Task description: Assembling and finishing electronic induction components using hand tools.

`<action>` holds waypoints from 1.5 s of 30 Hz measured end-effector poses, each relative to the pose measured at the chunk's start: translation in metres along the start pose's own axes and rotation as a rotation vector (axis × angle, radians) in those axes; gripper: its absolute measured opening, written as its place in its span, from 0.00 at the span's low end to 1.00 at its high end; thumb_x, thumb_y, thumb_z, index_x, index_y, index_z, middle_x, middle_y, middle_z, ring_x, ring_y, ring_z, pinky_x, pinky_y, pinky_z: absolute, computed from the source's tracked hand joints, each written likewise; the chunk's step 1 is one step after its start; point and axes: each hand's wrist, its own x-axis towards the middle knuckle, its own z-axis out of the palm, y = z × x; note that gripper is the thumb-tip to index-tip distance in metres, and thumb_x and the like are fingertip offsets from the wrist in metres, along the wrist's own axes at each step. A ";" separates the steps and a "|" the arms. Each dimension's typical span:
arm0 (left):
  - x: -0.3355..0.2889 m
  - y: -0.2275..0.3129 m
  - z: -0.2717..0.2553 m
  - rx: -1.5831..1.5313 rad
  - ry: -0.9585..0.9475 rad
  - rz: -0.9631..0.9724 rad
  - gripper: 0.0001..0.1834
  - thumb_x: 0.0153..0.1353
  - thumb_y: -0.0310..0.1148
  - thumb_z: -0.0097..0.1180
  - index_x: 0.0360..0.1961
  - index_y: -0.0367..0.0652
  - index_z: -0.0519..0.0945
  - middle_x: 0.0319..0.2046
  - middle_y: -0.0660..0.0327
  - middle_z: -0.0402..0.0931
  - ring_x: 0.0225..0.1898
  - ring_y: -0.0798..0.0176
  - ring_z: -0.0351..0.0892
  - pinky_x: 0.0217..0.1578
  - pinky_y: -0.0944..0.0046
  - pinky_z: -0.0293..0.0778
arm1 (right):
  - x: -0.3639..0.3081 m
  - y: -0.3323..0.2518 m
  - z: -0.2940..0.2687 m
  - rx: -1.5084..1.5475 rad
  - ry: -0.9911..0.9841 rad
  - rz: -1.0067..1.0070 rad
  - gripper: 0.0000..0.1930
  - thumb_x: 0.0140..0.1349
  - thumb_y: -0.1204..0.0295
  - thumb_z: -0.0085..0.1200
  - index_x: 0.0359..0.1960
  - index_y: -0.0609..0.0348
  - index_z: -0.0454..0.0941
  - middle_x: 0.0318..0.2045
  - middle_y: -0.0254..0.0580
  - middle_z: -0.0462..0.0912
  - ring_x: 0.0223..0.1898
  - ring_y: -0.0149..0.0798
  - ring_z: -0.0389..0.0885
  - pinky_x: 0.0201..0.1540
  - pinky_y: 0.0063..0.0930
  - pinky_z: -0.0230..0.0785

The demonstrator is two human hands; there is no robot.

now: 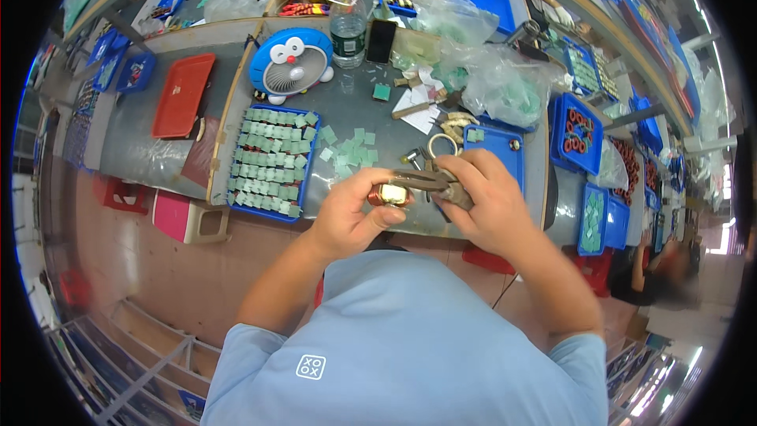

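Note:
Between the thumb and fingers of my left hand [352,217] is a small rounded coil [389,194], shiny gold in the middle with red at its side. My right hand [490,201] grips a pair of pliers [423,181] by thick, wrapped-looking handles. The dark jaws point left and lie across the top of the coil; whether they pinch anything there is too small to tell. Both hands are above the bench's front edge. Loose pale green square pieces [347,151] lie just beyond my left hand. A blue tray [303,189] at the left holds rows of similar green-topped parts.
A blue cartoon-faced fan [290,65], a water bottle [348,35] and a phone [381,41] stand farther back. At right are a roll of tape [442,144], another blue tray [505,159] and clear plastic bags [505,88]. Wooden dividers [229,122] bound the workspace.

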 end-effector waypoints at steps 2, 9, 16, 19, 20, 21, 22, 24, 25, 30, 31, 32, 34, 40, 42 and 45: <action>-0.003 -0.003 0.001 0.007 0.028 0.053 0.28 0.73 0.45 0.58 0.62 0.34 0.67 0.46 0.55 0.80 0.38 0.71 0.74 0.43 0.69 0.73 | -0.021 0.005 0.026 0.104 0.059 0.035 0.25 0.52 0.72 0.71 0.54 0.60 0.79 0.41 0.48 0.80 0.41 0.51 0.80 0.44 0.38 0.75; -0.014 -0.002 -0.005 0.124 0.101 0.143 0.30 0.74 0.40 0.54 0.69 0.35 0.61 0.52 0.52 0.72 0.46 0.64 0.72 0.50 0.63 0.71 | -0.068 0.007 0.059 0.568 -0.153 0.599 0.25 0.66 0.61 0.64 0.58 0.66 0.77 0.50 0.54 0.82 0.51 0.51 0.81 0.54 0.37 0.72; -0.010 0.002 -0.004 0.320 0.132 0.123 0.28 0.72 0.27 0.57 0.69 0.35 0.64 0.53 0.52 0.75 0.46 0.65 0.76 0.53 0.64 0.73 | -0.085 0.019 0.091 0.588 -0.154 0.654 0.28 0.65 0.56 0.63 0.58 0.66 0.77 0.50 0.56 0.82 0.52 0.56 0.80 0.55 0.40 0.72; -0.015 0.000 -0.007 0.291 0.165 0.067 0.27 0.72 0.29 0.58 0.68 0.33 0.66 0.53 0.50 0.79 0.45 0.65 0.78 0.52 0.63 0.75 | -0.097 0.034 0.126 0.513 -0.191 0.657 0.29 0.65 0.54 0.62 0.59 0.65 0.77 0.51 0.59 0.82 0.53 0.61 0.80 0.56 0.43 0.72; -0.017 -0.001 -0.007 0.298 0.160 0.060 0.27 0.72 0.29 0.58 0.68 0.33 0.66 0.53 0.50 0.79 0.45 0.65 0.78 0.52 0.63 0.75 | -0.104 0.043 0.144 0.523 -0.189 0.659 0.29 0.65 0.54 0.62 0.59 0.65 0.77 0.51 0.59 0.82 0.53 0.61 0.80 0.56 0.43 0.72; -0.019 -0.002 -0.006 0.183 0.208 -0.006 0.28 0.72 0.30 0.59 0.68 0.33 0.66 0.52 0.50 0.80 0.45 0.65 0.78 0.52 0.63 0.75 | -0.112 0.057 0.165 0.469 -0.267 0.737 0.30 0.64 0.53 0.61 0.59 0.65 0.77 0.52 0.61 0.82 0.54 0.62 0.80 0.57 0.45 0.71; -0.021 -0.004 -0.006 0.067 0.255 -0.072 0.28 0.72 0.31 0.60 0.68 0.32 0.66 0.52 0.49 0.81 0.45 0.65 0.79 0.52 0.62 0.75 | -0.119 0.069 0.184 0.413 -0.344 0.815 0.30 0.64 0.52 0.61 0.59 0.64 0.77 0.52 0.63 0.81 0.55 0.63 0.79 0.58 0.47 0.71; -0.023 -0.004 -0.007 0.008 0.280 -0.110 0.29 0.73 0.33 0.58 0.69 0.32 0.65 0.52 0.50 0.81 0.45 0.66 0.79 0.53 0.62 0.75 | -0.134 0.083 0.214 0.404 -0.383 0.833 0.32 0.61 0.52 0.62 0.59 0.65 0.77 0.52 0.66 0.81 0.56 0.63 0.79 0.59 0.49 0.71; -0.023 0.001 -0.009 -0.051 0.301 -0.165 0.28 0.74 0.34 0.57 0.69 0.32 0.65 0.51 0.50 0.81 0.44 0.66 0.79 0.52 0.63 0.75 | -0.142 0.085 0.227 0.387 -0.390 0.862 0.31 0.62 0.53 0.61 0.59 0.64 0.76 0.52 0.67 0.81 0.56 0.64 0.79 0.58 0.48 0.71; -0.032 0.002 -0.025 -0.168 0.352 -0.307 0.25 0.76 0.40 0.52 0.65 0.34 0.68 0.43 0.53 0.80 0.39 0.65 0.78 0.47 0.64 0.74 | -0.151 0.090 0.278 0.297 -0.317 0.982 0.32 0.61 0.53 0.63 0.59 0.67 0.74 0.51 0.68 0.80 0.55 0.66 0.78 0.58 0.52 0.71; -0.034 0.001 -0.029 -0.227 0.366 -0.331 0.23 0.77 0.40 0.51 0.63 0.35 0.69 0.41 0.54 0.79 0.37 0.65 0.76 0.45 0.64 0.74 | -0.148 0.090 0.284 0.229 -0.231 0.917 0.32 0.61 0.55 0.64 0.59 0.67 0.74 0.50 0.66 0.80 0.53 0.66 0.79 0.56 0.53 0.71; -0.036 0.000 -0.034 -0.288 0.378 -0.355 0.21 0.77 0.41 0.50 0.61 0.36 0.70 0.38 0.55 0.79 0.34 0.65 0.75 0.42 0.64 0.73 | -0.146 0.090 0.289 0.160 -0.144 0.852 0.31 0.60 0.57 0.65 0.59 0.66 0.73 0.49 0.65 0.79 0.51 0.66 0.79 0.55 0.54 0.72; -0.037 0.000 -0.041 -0.403 0.431 -0.308 0.14 0.76 0.32 0.50 0.56 0.36 0.73 0.34 0.56 0.79 0.31 0.68 0.74 0.38 0.67 0.73 | -0.133 0.091 0.300 0.112 -0.115 0.851 0.31 0.60 0.58 0.66 0.60 0.64 0.73 0.48 0.63 0.78 0.50 0.64 0.79 0.54 0.53 0.71; -0.041 0.006 -0.076 -0.236 0.453 -0.353 0.13 0.75 0.36 0.51 0.52 0.36 0.74 0.31 0.57 0.77 0.31 0.68 0.73 0.36 0.68 0.70 | -0.096 0.087 0.302 -0.164 0.052 0.723 0.29 0.58 0.62 0.67 0.59 0.59 0.73 0.49 0.54 0.77 0.52 0.57 0.76 0.56 0.48 0.68; -0.040 0.007 -0.083 -0.198 0.422 -0.365 0.16 0.76 0.38 0.50 0.55 0.36 0.73 0.33 0.56 0.77 0.32 0.67 0.74 0.38 0.66 0.71 | -0.084 0.083 0.306 -0.232 0.152 0.577 0.27 0.57 0.64 0.66 0.57 0.59 0.74 0.49 0.51 0.77 0.53 0.55 0.75 0.56 0.48 0.67; -0.041 0.007 -0.093 -0.238 0.373 -0.395 0.23 0.77 0.45 0.46 0.61 0.36 0.70 0.38 0.54 0.77 0.34 0.64 0.74 0.43 0.60 0.73 | -0.068 0.078 0.328 0.018 0.089 0.446 0.22 0.56 0.69 0.64 0.53 0.59 0.77 0.50 0.49 0.77 0.52 0.54 0.75 0.55 0.48 0.69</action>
